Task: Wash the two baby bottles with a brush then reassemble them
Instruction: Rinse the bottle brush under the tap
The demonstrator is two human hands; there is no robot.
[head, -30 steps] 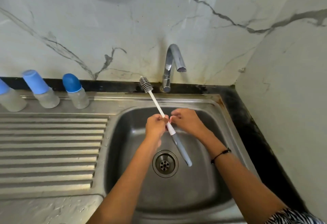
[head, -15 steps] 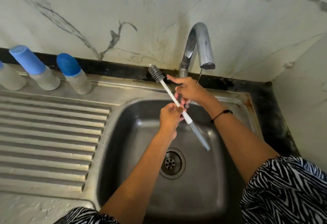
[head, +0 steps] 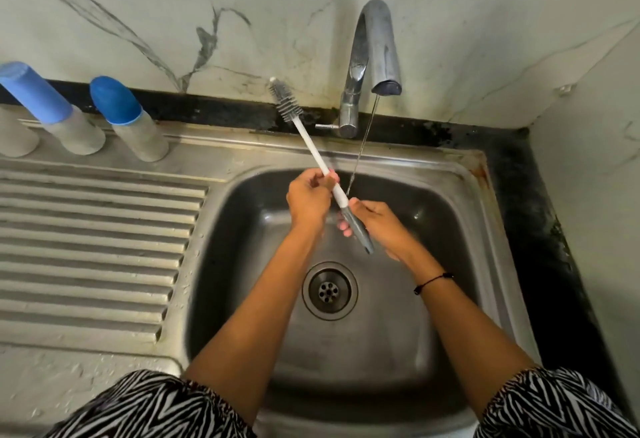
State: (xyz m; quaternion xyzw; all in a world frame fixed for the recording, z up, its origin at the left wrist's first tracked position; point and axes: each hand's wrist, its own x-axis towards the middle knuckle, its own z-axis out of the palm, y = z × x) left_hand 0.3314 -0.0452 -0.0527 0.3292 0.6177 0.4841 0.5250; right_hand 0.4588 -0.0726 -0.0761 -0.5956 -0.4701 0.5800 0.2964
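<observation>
Nearest to the camera, two sleeves (head: 156,406) with a black and white zigzag pattern show at the bottom edge, and both bare forearms reach forward over the steel sink (head: 491,230). The drain (head: 329,290) lies in the middle of the basin floor, between the two forearms. On the right wrist there is a thin black bracelet (head: 433,281). The right hand (head: 382,226) holds the grey handle end of the bottle brush (head: 317,157), its fingers curled around it. A little further, the left hand (head: 308,197) pinches the white shaft of the same brush, with the fingers closed on it. The brush is held above the basin and tilted, its grey bristle head pointing up and away, toward the back edge of the sink, just left of the tap (head: 372,63). A thin stream of water (head: 362,147) falls from the tap spout and meets the brush shaft between the two hands. At the back left edge of the sink, behind the ribbed draining board (head: 93,240), two baby bottles stand beside each other: one bottle (head: 130,119) with a rounded blue cap, and left of it another bottle (head: 52,108) with a flat blue cap. At the left edge of the view a part of a third container (head: 14,136) shows. Behind all stands a marble wall (head: 207,5).
</observation>
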